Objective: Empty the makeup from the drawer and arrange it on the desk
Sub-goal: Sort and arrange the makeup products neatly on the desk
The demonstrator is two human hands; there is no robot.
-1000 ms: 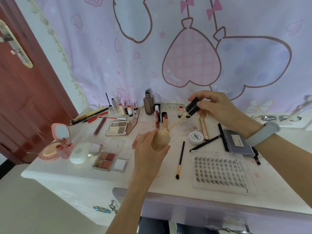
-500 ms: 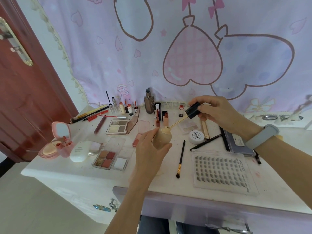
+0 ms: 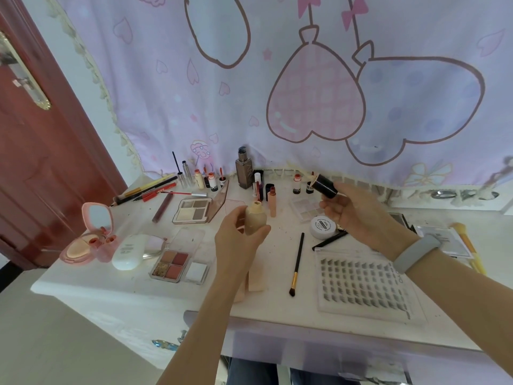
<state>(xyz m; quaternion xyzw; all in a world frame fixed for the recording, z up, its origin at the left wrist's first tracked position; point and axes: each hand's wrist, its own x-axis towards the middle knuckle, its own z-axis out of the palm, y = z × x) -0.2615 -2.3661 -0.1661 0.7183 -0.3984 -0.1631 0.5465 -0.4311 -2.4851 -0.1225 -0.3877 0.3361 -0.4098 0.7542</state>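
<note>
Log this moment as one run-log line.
left hand: grips beige foundation bottle, uncapped, upright | right hand: holds black cap apart from bottle | desk: makeup laid out

A white desk (image 3: 83, 284) carried a pink open compact (image 3: 86, 240) at its left edge, two open eyeshadow palettes (image 3: 172, 263) nearby, a black-handled brush (image 3: 297, 262) mid-desk, a clear tray of false lashes (image 3: 363, 284) near the front edge, and small upright bottles (image 3: 212, 182) along the back edge.
</note>
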